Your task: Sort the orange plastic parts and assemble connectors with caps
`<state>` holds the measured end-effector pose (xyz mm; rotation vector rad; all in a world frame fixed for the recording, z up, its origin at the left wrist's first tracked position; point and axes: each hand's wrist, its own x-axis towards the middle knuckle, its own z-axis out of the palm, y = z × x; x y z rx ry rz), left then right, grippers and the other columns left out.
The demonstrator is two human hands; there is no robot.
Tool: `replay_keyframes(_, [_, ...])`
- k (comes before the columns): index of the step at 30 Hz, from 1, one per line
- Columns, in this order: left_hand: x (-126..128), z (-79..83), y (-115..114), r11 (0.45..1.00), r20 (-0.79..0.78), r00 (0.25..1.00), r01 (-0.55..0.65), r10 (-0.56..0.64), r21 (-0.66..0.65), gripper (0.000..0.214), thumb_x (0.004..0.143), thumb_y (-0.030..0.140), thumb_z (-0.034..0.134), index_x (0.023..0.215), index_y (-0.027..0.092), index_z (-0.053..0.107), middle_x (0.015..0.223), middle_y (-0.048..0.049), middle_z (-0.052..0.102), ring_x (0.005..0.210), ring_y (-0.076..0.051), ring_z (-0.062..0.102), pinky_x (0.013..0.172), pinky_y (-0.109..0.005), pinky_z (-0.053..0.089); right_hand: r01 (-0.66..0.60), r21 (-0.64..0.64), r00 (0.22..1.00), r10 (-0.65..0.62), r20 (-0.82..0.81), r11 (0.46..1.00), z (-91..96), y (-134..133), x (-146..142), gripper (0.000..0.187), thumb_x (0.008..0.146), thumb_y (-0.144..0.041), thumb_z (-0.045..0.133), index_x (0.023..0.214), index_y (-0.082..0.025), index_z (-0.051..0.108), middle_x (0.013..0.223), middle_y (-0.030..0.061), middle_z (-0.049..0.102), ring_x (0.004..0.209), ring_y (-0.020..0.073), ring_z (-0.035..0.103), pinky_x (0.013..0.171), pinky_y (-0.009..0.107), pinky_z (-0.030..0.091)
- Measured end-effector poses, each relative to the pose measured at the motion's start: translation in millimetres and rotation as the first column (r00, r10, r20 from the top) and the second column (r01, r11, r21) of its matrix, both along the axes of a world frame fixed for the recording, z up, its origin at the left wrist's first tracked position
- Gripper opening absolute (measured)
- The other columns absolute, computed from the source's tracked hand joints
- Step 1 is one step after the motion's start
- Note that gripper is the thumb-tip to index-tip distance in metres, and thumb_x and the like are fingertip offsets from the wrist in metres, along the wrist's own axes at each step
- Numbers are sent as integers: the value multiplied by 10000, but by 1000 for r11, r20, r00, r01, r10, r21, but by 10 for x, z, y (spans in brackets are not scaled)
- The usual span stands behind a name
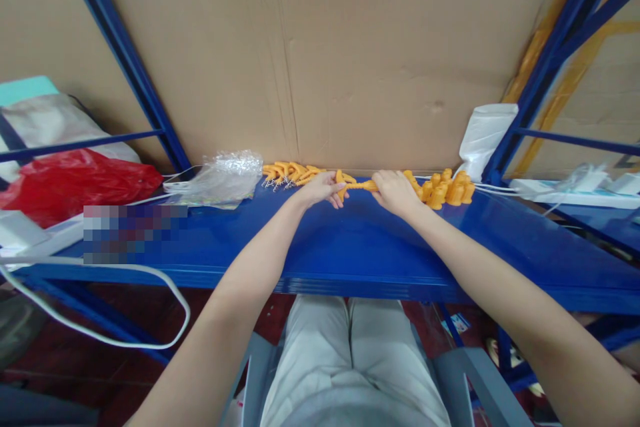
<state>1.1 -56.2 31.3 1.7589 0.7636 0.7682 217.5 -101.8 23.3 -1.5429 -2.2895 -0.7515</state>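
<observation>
My left hand is closed with its fingertips on one end of a slim orange piece. My right hand grips the other end, so the piece spans level between both hands, just above the blue shelf top. What lies inside my right fingers is hidden. Beside my left hand, a row of orange curved pieces with small silver metal chains or hooks lies along the back. To the right of my right hand stand several orange cup-like cylinders, close together.
A cardboard sheet walls the back of the blue shelf. Clear plastic bags and a red bag lie left. Blue uprights frame the sides. A white cable loops over the front left edge.
</observation>
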Motion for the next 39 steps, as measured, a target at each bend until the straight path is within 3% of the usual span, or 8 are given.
replay_keyframes(3, [22,4,-17,1000,-3,1000,19,-19,-9,132,922,159,641,925,114,518,701,-37,717,462,-110,657,483,-208,529,134,-92,989,-128,77,987,97,-73,-116,269,956,-182,419,1127,-83,602,1049,213,704,987,299,665,759,336,417])
replay_keyframes(7, [26,4,-14,999,20,999,46,-46,-3,190,906,201,678,932,116,510,688,-29,717,458,-92,649,480,-180,524,190,-158,979,-174,108,969,189,-102,-146,294,983,-209,415,1160,-79,611,1077,211,724,994,298,692,733,322,429])
replay_keyframes(13, [37,25,-42,999,79,996,35,-36,23,226,882,228,716,915,110,525,697,-43,723,468,-91,650,492,-181,535,184,-130,980,-171,106,974,280,-94,-127,300,973,-237,450,1156,-88,635,1080,216,730,1013,307,690,735,327,436])
replay_keyframes(19, [46,67,-80,998,60,998,6,-2,-60,145,917,192,659,857,106,559,695,-65,727,475,-107,653,508,-209,543,199,-53,968,-188,166,979,317,-91,-240,329,945,-94,359,1085,-63,655,1020,240,728,1061,312,644,790,352,407])
replay_keyframes(24, [21,49,-42,995,45,999,2,2,-103,151,921,205,655,844,107,570,686,-74,727,476,-103,642,516,-207,536,159,-86,967,-138,213,983,289,12,-259,371,938,-91,335,1090,-38,669,1000,256,730,1007,305,669,799,358,409])
replay_keyframes(30, [10,32,-41,998,11,998,-54,55,-43,92,943,176,598,916,97,561,735,-83,735,497,-115,656,602,-273,582,128,-148,969,-92,228,981,327,101,-243,356,924,-162,426,1102,-53,714,999,253,742,975,311,711,792,346,464])
replay_keyframes(34, [73,4,-42,997,29,997,-76,75,13,179,910,205,666,941,116,513,679,-29,704,459,-104,643,543,-233,561,107,-173,964,-59,260,979,420,132,-227,323,871,-194,527,1065,-73,755,946,229,755,945,303,724,811,342,489])
replay_keyframes(39, [134,-29,-10,994,61,996,-69,64,83,228,894,213,692,934,138,480,672,-7,694,427,-92,625,486,-199,526,94,-269,960,-16,280,959,525,195,-179,318,829,-195,555,1042,-99,771,896,185,767,876,286,733,728,327,494])
